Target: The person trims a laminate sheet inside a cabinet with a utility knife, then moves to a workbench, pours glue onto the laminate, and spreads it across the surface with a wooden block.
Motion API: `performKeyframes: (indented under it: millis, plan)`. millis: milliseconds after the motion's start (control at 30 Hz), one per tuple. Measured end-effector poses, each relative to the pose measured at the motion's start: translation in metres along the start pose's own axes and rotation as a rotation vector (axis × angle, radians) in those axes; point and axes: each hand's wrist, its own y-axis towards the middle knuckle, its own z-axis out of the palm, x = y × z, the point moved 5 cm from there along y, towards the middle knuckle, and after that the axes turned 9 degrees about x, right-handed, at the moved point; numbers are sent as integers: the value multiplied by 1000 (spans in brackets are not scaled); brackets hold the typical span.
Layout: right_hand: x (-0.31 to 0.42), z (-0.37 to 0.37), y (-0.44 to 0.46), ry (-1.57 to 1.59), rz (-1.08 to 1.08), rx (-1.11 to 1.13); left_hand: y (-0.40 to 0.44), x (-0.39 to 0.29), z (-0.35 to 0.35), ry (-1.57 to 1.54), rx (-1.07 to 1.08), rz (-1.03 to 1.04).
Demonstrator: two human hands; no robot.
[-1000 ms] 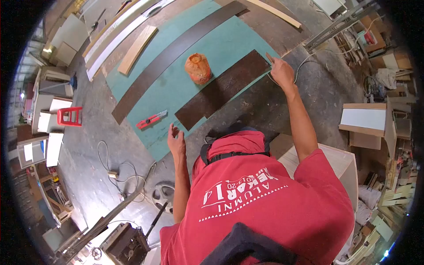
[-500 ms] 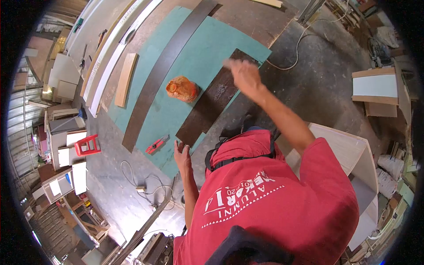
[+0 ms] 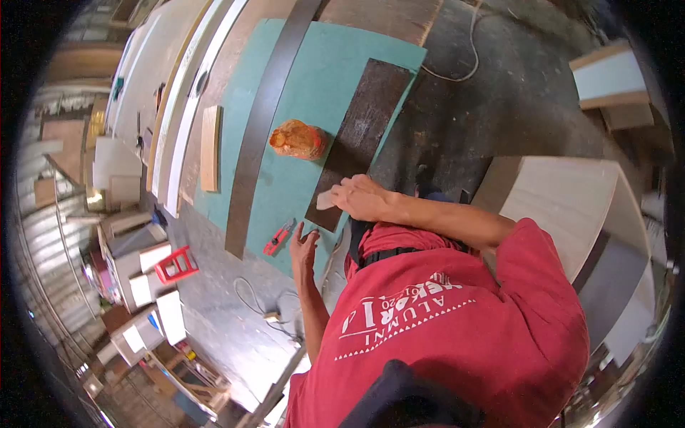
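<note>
A dark brown strip (image 3: 364, 118) with a wet-looking, patchy surface lies on the green board (image 3: 296, 187). My right hand (image 3: 362, 198) is closed on a small pale spreader (image 3: 326, 200), which is over the strip's near end. My left hand (image 3: 305, 246) hangs just beyond that end, with its fingers apart and nothing in them. Close to the left hand lies a red utility knife (image 3: 277, 239). An orange-stained container (image 3: 298, 139) with a cut-open mouth stands beside the strip. Whether the spreader touches the strip I cannot tell.
A longer brown strip (image 3: 262, 128) crosses the green board. Left of it are a wooden block (image 3: 210, 148) and long white-edged boards (image 3: 187, 118). A red stool-like frame (image 3: 176, 265) and a cable (image 3: 250, 296) are on the floor. A pale cabinet box (image 3: 564, 192) stands at right.
My right hand has swept from the strip's far end to its near end. The left hand has come off the strip's near corner. The head view has turned slightly.
</note>
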Motion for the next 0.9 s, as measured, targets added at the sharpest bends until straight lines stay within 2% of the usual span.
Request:
performKeyframes:
  millis: [33,67,100,167,233,300,367,400,533,633,700,833,900]
  plan:
    - [7,-13,-9,66,-14,2,9,-3,-11,171,70,-69]
    - [15,-23,-20,133,-27,0,16,-12,-19,204,94,-52]
    - [20,-32,-33,135,12,-28,20,-34,-28,247,51,106]
    - [19,-44,-70,349,195,-182,29,-76,-35,309,-2,435]
    - [28,-33,-111,340,396,-321,59,-106,-26,319,-32,765]
    - [47,-18,-162,303,667,-481,84,-140,-4,283,-61,904]
    - [82,-2,-206,380,868,-668,150,-154,17,136,44,1143]
    - [97,15,-227,399,1025,-611,161,-158,30,102,80,1190]
    - [179,60,-287,497,1326,-900,130,-184,57,49,198,1257]
    - [235,88,-318,522,1353,-1097,89,-197,58,12,228,1308]
    - [265,98,-342,628,1391,-1017,55,-202,62,-10,267,1333]
    - [309,144,-385,627,1416,-1201,-13,-198,73,-82,346,1364]
    - [329,162,-416,620,1435,-1217,-47,-188,85,-113,343,1366]
